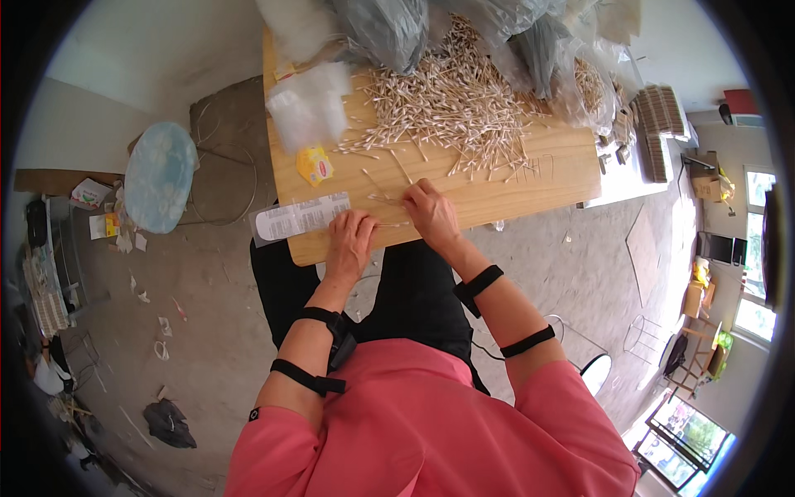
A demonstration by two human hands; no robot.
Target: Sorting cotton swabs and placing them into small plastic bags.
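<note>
Cotton swabs point(451, 99) lie in a large heap at the far side of the wooden table point(513, 192), with a few strays nearer to me. At the near edge my left hand point(351, 238) has its fingers bent together, and a cotton swab point(391, 224) sticks out from them to the right. A clear printed plastic bag point(302, 217) lies flat just left of that hand. My right hand point(431, 214) is closed in a pinch, its fingertips at the end of another cotton swab point(383, 198); the fingers partly hide the contact.
A yellow card point(315, 166) and a stack of clear plastic bags point(308, 103) lie on the table's left side. Grey plastic sacks point(385, 33) crowd the back. A blue oval stool point(161, 177) stands on the left, and bundled packs point(662, 116) sit at the right.
</note>
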